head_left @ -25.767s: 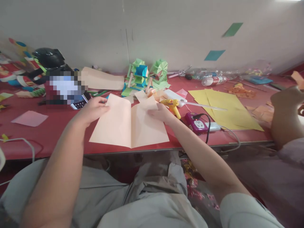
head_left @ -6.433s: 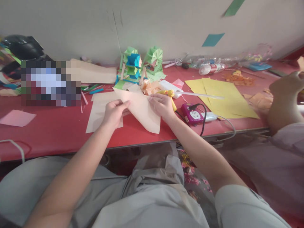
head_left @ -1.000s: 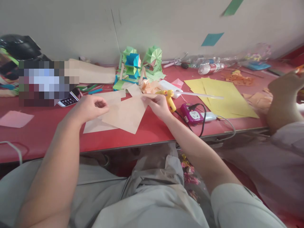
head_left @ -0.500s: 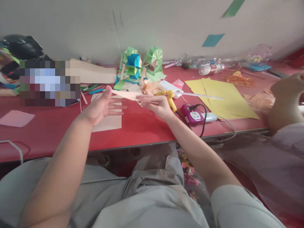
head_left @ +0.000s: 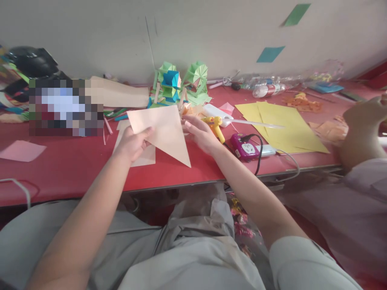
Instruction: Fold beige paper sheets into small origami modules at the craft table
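Observation:
My left hand [head_left: 134, 144] pinches the lower left edge of a pale peach sheet of paper [head_left: 163, 129], thumb on top. The sheet is raised above the table and tilted, one corner pointing down toward me. Close to its right edge is my right hand [head_left: 201, 133], palm turned inward and fingers loosely extended; nothing shows in it. Another pale paper sheet [head_left: 147, 158] lies flat on the red table, partly covered by my left hand and the raised sheet. Just right of my right hand lies a yellow glue gun [head_left: 217, 128] with a clear glue stick sticking out.
A purple power strip [head_left: 246, 147] with cables sits near the front edge. Yellow sheets [head_left: 290, 129] lie to the right, with another person's arm [head_left: 358, 129] beyond. Folded green paper shapes [head_left: 196, 76], plastic bottles [head_left: 269, 89] and a pink sheet [head_left: 22, 150] are around.
The peach sheet has turned from nearly edge-on to broad side up. My left hand, spread before, has closed on it and moved right; my right hand has come off its edge.

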{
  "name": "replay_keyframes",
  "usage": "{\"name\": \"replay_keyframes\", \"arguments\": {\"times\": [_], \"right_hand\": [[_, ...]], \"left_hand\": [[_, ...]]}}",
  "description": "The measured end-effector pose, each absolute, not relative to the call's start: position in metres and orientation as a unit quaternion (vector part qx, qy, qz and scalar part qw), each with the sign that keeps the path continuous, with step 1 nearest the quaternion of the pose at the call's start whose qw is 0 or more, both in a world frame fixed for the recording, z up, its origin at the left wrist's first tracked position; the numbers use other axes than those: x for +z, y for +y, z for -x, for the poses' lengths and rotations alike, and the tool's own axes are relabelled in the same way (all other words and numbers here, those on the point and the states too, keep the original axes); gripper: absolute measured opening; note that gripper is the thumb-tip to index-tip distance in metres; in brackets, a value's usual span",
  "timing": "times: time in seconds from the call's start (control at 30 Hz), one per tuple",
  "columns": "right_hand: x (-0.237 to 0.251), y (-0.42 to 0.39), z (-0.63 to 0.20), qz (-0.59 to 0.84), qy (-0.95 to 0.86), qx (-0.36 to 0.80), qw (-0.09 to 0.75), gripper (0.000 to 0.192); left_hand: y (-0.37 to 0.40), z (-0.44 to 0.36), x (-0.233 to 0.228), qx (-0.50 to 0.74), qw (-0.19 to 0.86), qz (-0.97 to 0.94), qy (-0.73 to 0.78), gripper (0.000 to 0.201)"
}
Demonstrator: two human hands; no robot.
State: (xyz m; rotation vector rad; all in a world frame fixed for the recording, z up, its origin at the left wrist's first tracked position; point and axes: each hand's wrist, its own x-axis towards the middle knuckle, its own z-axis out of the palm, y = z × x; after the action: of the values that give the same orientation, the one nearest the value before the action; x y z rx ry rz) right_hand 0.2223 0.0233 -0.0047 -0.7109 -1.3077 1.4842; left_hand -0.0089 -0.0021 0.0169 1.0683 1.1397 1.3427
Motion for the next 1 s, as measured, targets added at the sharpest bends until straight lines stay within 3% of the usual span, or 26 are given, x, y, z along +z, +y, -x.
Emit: {"name": "replay_keyframes", "arguments": {"times": [0.23,0.37,0.7,1.0], "right_hand": [[-0.016,0.03,-0.223,0.357,-0.557,0.581,0.475,0.039],[-0.017,0.032,-0.224,0.349,-0.575,0.561,0.483,0.039],[-0.016,0.031,-0.227,0.324,-0.597,0.566,0.467,0.031],[-0.021,0.035,-0.227,0.327,-0.637,0.518,0.468,0.013]], "left_hand": [[-0.004,0.006,0.01,0.479,0.512,-0.524,0.483,0.055],[0.002,0.024,0.013,0.447,0.496,-0.544,0.509,0.044],[0.001,0.048,0.021,0.431,0.609,-0.493,0.447,0.02],[-0.004,0.058,0.034,0.327,0.635,-0.555,0.427,0.027]]}}
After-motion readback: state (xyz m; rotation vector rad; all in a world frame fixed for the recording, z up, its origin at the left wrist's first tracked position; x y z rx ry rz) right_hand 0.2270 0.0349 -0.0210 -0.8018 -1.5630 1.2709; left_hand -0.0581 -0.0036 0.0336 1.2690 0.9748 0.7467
